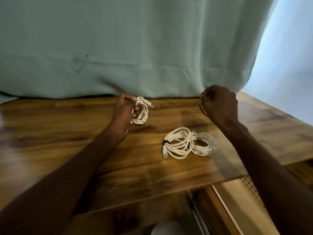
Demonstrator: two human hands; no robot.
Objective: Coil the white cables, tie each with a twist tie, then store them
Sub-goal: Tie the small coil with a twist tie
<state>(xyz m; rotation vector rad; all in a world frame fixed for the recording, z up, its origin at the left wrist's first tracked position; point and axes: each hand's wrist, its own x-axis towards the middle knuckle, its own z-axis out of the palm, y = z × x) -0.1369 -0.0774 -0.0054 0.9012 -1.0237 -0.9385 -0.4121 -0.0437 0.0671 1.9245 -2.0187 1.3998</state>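
Tied coils (189,143) nearest; left hand (124,112) grips coil (141,111); right hand (219,102) fist pinches dark tie (202,110), mostly hidden.

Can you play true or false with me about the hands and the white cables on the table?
1. The left hand holds a coiled white cable. True.
2. Five coils lie on the wooden table. False: two coils lie there, side by side.
3. The right hand is flat on the table. False: it is raised, fingers curled round a thin dark twist tie.
4. One coil on the table has a dark tie around it. True.
5. A red curtain hangs behind the table. False: the curtain is pale green.
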